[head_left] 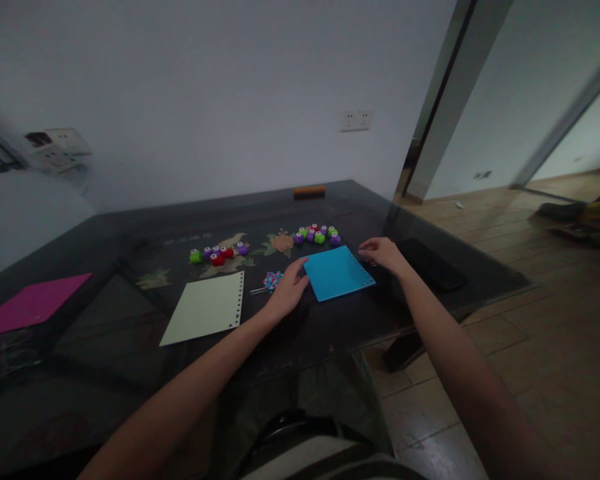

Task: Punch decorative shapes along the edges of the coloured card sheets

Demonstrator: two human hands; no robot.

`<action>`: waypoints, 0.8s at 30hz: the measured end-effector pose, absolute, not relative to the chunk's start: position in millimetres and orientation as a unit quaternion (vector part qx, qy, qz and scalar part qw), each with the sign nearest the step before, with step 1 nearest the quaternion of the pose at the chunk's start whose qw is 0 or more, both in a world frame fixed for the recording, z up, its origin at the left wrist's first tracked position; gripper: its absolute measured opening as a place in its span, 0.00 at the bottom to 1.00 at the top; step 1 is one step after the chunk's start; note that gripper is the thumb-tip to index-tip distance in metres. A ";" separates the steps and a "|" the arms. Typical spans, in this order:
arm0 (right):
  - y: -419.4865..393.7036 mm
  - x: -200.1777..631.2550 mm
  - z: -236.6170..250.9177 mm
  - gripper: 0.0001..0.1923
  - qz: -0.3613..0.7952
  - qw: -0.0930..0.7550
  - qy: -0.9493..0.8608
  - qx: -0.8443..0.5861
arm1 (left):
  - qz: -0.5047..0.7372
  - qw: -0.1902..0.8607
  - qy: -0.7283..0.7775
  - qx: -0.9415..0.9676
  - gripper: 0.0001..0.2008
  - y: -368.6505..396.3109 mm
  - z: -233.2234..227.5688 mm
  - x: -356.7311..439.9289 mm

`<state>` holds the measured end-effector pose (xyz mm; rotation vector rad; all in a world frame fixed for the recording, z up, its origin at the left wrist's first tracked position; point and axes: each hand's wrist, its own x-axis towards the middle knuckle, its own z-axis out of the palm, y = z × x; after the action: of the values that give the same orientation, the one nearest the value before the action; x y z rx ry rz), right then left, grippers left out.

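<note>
**Two hands at the edges of a blue sheet**

A blue sheet [338, 273] with a row of punched holes along its right edge lies flat on the dark glass surface [130, 320]. The left hand [289, 288] rests at the sheet's left corner, fingers loosely spread and laid on the edge, not closed round anything. The right hand [383, 254] sits at the sheet's far right corner, fingers gently curled with the tips at the holed edge; whether it pinches the paper cannot be told from this view.

Just left of the blue sheet, beside the left hand, lies a small heap of pink and blue paper bits [273, 279]. Further left of the sheet lies a pale cream sheet [205, 308], also holed along its right edge. Beyond the blue sheet stands a cluster of green, purple and red punches [317, 234], and a second group of punches [217, 254] sits to the far left of it. Well to the left of the blue sheet, at the surface's edge, lies a magenta sheet [33, 303]. Just right of the blue sheet lies a flat black object [430, 263].
</note>
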<state>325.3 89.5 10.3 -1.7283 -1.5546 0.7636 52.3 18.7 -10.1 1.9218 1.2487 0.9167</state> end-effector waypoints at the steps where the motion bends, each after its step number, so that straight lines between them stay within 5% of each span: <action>1: 88.9 324.2 10.7 0.07 0.302 0.344 -0.596 -0.660 | 0.364 0.360 0.483 0.710 0.25 20.6 -9.3 52.6; 11: 80.8 314.0 16.7 0.10 0.382 0.349 -0.591 -0.619 | 0.406 0.545 0.466 0.567 0.31 27.6 0.1 59.4; 24: 80.9 315.7 16.4 0.08 0.374 0.344 -0.604 -0.614 | 0.411 0.556 0.460 0.557 0.33 28.3 -1.7 61.7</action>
<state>315.7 80.9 16.4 -1.5955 -1.5693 0.9709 61.7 28.3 -1.7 1.3157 1.0853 0.9714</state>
